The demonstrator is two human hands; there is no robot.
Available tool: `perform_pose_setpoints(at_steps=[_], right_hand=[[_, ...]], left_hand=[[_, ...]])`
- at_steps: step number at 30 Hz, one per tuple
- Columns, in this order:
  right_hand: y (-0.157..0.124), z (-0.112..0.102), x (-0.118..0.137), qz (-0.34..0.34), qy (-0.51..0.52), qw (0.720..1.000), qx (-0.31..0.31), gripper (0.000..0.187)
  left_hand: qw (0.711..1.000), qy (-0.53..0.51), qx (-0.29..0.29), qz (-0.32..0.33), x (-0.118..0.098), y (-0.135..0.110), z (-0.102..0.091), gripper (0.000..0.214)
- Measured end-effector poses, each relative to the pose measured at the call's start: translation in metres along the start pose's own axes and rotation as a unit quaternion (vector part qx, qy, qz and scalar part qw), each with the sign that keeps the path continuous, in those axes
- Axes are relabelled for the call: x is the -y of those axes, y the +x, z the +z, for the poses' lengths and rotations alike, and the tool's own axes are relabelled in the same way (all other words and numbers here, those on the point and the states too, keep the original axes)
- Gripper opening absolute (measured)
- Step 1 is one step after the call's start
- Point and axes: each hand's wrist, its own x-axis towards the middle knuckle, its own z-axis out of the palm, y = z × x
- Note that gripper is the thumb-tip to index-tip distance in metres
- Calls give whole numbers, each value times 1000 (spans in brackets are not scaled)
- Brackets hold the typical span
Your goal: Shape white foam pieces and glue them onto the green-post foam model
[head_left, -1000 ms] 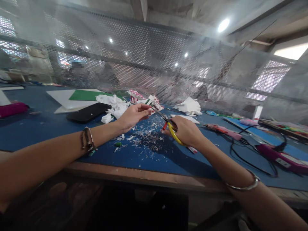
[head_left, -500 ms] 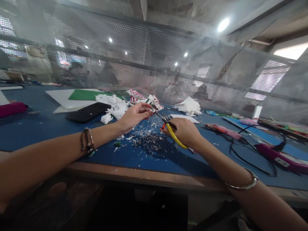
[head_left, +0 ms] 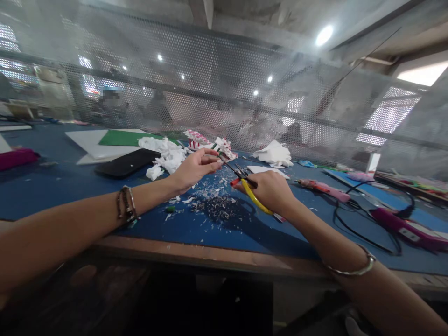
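A person's right hand (head_left: 275, 191), right of centre above a blue desk (head_left: 70, 184), grips scissors (head_left: 254, 198) with a yellow handle, fingers wrapped around it, metal blades angled toward the upper left. At centre, the left hand (head_left: 191, 172) holds thumb and fingers close together by the blade tips; whether they pinch anything (the spot is too small to read) cannot be told. The scissors look stiff and light enough for one hand, best held by the handle, clear of the sharp edges. White scraps (head_left: 220, 205) below look feather-light, easily scattered; crumpled white paper (head_left: 167, 156), left of centre, looks soft.
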Motion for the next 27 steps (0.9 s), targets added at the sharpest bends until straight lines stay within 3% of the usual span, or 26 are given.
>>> perform_pose_setpoints(at_steps=[5,8,13,17,20,23,25,27], right_hand=[[7,-1,-12,5,1,1000,-8,55],[14,-3,-32,61,-28,998,-8,52],[20,9,-65,130,-88,981,112,45],[18,18,-74,124,-76,979,142,36],[18,13,-69,123,-73,984,110,32],[17,5,-53,80,-40,995,35,29],[15,3,-40,-19,57,997,-52,25],[10,3,-26,-121,165,973,-110,27]], left_hand=[[999,37,1,15,0,0,1,28],[995,92,19,45,-3,-2,1,23],[978,154,21,142,-6,-5,2,21],[960,187,31,207,-6,-6,1,20],[939,224,41,256,-5,-7,0,20],[917,271,55,289,-5,-8,0,17],[906,294,64,298,-5,-9,0,16],[900,306,69,302,-6,-9,0,17]])
